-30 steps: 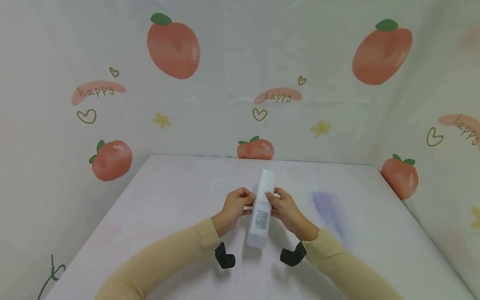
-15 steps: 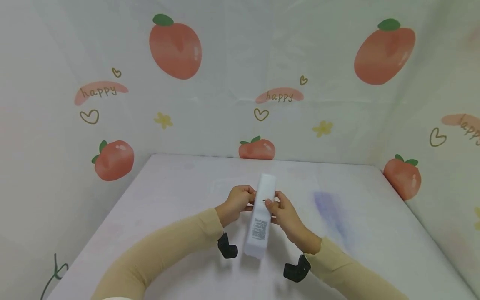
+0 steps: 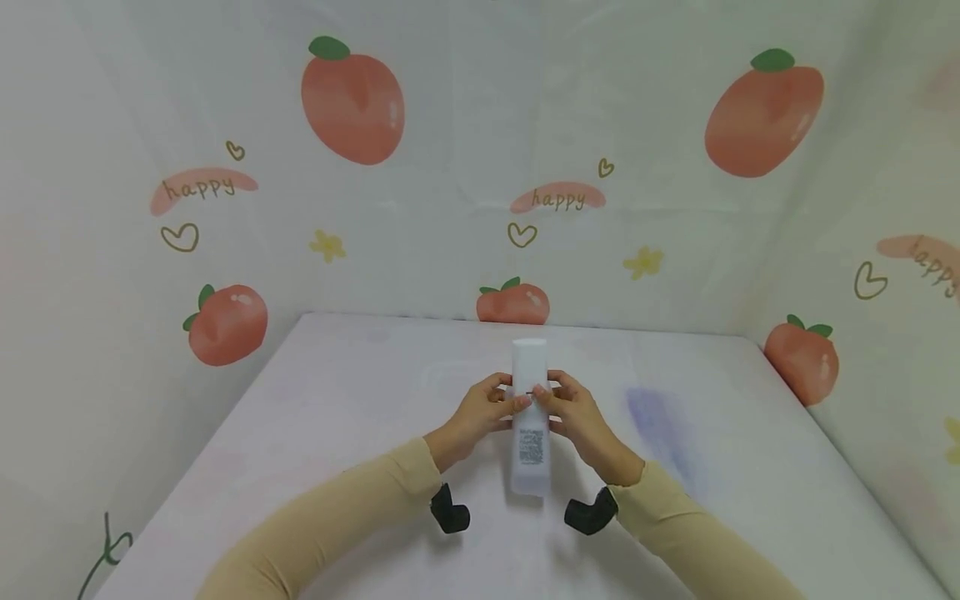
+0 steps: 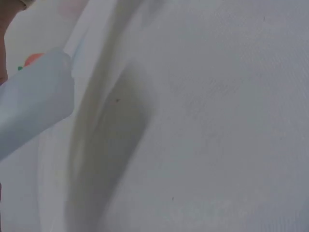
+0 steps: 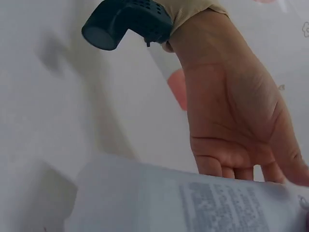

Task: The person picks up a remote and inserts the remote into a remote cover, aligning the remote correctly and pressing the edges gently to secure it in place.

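Note:
A long white bottle (image 3: 531, 417) with a block of small dark print is held above the table, its length running towards the person. My left hand (image 3: 480, 410) grips its left side, thumb across the front face and fingers partly hidden behind. On the other side my right hand (image 3: 583, 412) holds it likewise, thumb near a small dark mark mid-bottle. The left wrist view catches the bottle's near end (image 4: 38, 94) and only an edge of a hand. In the right wrist view the right palm (image 5: 231, 106) faces the camera, fingers going behind the printed bottle (image 5: 149, 198).
The white table (image 3: 360, 367) has a purple smear (image 3: 663, 425) to the right. A white curtain (image 3: 450, 108) printed with peaches surrounds it at the back and sides. Black wrist cameras (image 3: 450, 510) hang below both sleeves, and shadows fall under the bottle.
The bottle has swung from a slant to straight in the head view, its near end moving right and slightly up. The left thumb has come onto its front face. Both hands keep holding it.

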### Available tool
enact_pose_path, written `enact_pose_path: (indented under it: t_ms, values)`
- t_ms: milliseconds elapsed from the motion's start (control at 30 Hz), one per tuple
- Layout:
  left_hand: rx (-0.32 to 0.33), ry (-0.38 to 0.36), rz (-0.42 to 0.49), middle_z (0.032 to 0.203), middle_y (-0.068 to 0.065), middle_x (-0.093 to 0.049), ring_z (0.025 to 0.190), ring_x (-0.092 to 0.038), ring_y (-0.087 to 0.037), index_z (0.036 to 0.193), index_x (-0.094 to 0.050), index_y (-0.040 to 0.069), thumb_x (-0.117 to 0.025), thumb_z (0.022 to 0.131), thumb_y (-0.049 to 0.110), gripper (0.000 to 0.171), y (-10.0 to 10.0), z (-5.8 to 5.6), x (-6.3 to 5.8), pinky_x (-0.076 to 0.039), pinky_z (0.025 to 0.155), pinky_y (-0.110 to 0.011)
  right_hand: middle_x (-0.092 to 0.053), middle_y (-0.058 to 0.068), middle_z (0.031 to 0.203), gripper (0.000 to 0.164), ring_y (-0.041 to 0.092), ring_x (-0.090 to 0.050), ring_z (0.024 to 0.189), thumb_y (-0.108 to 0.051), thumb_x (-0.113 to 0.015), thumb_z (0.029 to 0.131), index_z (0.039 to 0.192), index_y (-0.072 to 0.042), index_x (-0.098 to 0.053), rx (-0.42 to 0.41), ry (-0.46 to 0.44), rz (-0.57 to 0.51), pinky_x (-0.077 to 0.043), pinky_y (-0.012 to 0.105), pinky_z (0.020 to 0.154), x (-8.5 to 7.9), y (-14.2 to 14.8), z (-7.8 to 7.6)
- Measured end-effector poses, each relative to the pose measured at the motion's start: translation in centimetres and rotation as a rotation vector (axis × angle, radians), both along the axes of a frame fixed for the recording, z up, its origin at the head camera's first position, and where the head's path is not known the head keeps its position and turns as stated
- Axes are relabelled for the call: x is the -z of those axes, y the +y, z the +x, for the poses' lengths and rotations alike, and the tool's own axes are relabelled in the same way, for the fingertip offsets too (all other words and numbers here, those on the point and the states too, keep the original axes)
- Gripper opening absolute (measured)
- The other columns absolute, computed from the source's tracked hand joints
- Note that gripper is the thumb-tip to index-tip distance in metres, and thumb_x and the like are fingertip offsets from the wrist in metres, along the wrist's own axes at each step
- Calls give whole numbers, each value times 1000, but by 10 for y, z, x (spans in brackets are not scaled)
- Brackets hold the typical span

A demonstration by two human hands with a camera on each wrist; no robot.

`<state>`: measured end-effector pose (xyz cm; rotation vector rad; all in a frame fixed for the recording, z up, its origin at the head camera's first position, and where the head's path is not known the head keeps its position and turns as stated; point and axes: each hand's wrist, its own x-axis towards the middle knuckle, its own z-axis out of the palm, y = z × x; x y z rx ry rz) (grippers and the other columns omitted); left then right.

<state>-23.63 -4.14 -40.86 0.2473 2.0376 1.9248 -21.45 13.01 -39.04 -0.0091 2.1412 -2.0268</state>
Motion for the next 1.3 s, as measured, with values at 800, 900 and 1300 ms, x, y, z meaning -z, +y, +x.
enact_pose_path:
  t_ms: [800, 900, 1300]
  values:
    - [18, -40, -88, 105, -16, -67, 86, -65, -18, 123, -57, 0, -65, 94, 23, 38, 5, 0, -9, -57, 79, -38, -51, 9, 112, 29, 17, -47, 98, -5, -43, 101, 125, 10, -50, 281, -256, -329, -46, 20, 78, 3, -15, -10]
    - [29, -77, -103, 107, -14, -66, 88, -65, -19, 123, -57, 1, -65, 94, 23, 38, 3, -2, -12, -57, 82, -39, -51, 11, 116, 34, 19, -47, 101, -3, -44, 100, 130, 12, -47, 273, -262, -306, -46, 23, 82, -1, -17, -18]
    - [-80, -22, -68, 100, -13, -65, 83, -66, -17, 121, -59, 0, -67, 93, 25, 38, 0, -7, -11, -59, 77, -38, -53, 14, 120, 36, 18, -60, 88, -35, -42, 104, 132, -14, -37, 147, -153, -218, -50, 29, 72, 4, -21, -9]
